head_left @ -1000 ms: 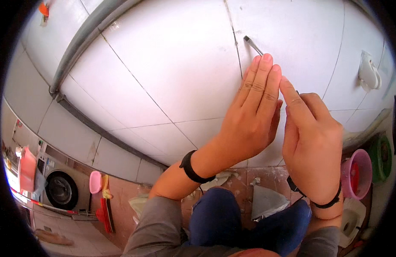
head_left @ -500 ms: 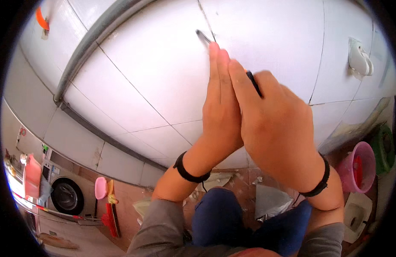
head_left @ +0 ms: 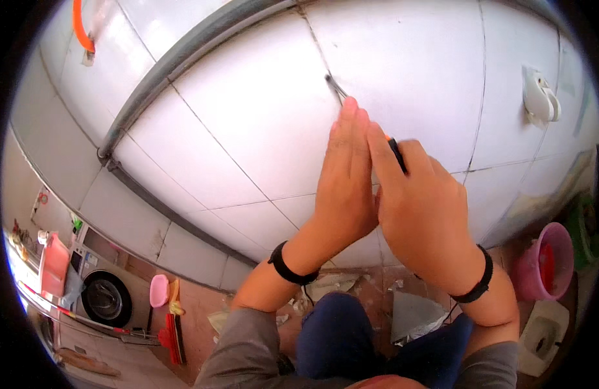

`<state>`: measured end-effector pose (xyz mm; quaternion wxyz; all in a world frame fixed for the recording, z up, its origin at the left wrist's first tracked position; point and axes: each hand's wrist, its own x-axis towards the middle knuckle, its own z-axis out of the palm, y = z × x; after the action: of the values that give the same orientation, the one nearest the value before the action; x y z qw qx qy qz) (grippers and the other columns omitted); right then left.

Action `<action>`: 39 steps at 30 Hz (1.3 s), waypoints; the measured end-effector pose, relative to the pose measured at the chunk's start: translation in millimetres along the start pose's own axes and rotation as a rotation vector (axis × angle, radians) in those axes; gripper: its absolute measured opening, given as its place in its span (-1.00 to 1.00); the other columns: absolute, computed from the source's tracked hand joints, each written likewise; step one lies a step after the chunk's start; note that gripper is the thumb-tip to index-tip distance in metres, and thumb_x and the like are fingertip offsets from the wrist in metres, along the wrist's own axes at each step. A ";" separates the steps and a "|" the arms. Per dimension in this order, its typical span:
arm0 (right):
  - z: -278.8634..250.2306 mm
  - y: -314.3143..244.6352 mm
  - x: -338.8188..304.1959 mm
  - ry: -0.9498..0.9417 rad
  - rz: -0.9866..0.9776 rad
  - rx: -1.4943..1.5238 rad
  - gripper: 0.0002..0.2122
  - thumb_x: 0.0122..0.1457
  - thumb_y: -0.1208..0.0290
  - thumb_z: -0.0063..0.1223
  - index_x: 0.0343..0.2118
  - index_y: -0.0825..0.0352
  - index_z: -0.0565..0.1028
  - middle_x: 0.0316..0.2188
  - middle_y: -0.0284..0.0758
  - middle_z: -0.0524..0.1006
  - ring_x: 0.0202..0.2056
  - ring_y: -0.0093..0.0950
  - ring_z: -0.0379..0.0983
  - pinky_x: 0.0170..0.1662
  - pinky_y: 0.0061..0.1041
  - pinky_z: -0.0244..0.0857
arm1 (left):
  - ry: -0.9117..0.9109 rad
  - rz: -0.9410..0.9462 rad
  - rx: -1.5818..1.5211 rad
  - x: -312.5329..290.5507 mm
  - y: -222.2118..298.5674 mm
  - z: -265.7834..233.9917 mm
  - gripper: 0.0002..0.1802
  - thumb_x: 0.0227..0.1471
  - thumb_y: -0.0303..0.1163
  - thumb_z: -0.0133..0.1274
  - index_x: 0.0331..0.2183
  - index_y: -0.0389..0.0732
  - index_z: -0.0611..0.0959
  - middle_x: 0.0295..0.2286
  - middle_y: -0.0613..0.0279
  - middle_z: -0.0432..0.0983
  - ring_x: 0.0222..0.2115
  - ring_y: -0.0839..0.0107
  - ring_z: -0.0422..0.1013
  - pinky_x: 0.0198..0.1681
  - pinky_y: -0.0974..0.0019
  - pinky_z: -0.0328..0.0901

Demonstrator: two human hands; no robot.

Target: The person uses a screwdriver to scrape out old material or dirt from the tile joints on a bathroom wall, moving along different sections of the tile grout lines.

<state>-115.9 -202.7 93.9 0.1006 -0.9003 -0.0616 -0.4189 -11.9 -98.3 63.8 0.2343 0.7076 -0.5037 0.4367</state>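
Observation:
A slim hand tool, like a grout scraper [head_left: 338, 89], has a thin metal shaft, a dark bent tip and a black handle with a little orange. My right hand [head_left: 421, 194] is closed round the handle, which shows between its fingers. Alongside it, my left hand [head_left: 345, 175] presses straight, close-set fingers against the shaft; its thumb is hidden. The tip lies at a dark upright joint in the white tiled wall [head_left: 403, 78]; whether it touches cannot be made out. A black band circles each wrist.
A grey pipe [head_left: 176, 61] curves across the wall at upper left. A white bracket [head_left: 540, 97] is fixed at right. Below stand a pink bucket [head_left: 544, 262] and a grey dustpan-like sheet [head_left: 413, 314] among debris. A washing machine [head_left: 106, 298] and red broom [head_left: 174, 337] are at lower left.
Both hands and the tool have moved down and slightly right across the wall, bringing the tip closer to the dark tile joint. The view has shifted a little too.

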 end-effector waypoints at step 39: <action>-13.6 -29.2 7.1 -0.156 0.059 -0.148 -0.51 -0.11 0.67 -0.01 0.00 0.34 0.43 -0.42 -0.26 0.43 -0.46 -0.26 0.45 -0.44 -0.39 0.37 | 0.068 -0.050 -0.087 -21.0 -2.0 7.5 -0.31 -0.08 -0.49 0.06 0.05 -0.62 0.23 0.10 -0.44 0.09 0.16 -0.20 0.08 0.19 -0.08 0.03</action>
<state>-127.1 -177.3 111.7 0.0409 -0.9367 -0.0116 -0.3476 -9.5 -92.7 42.2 0.2926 0.6937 -0.4962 0.4324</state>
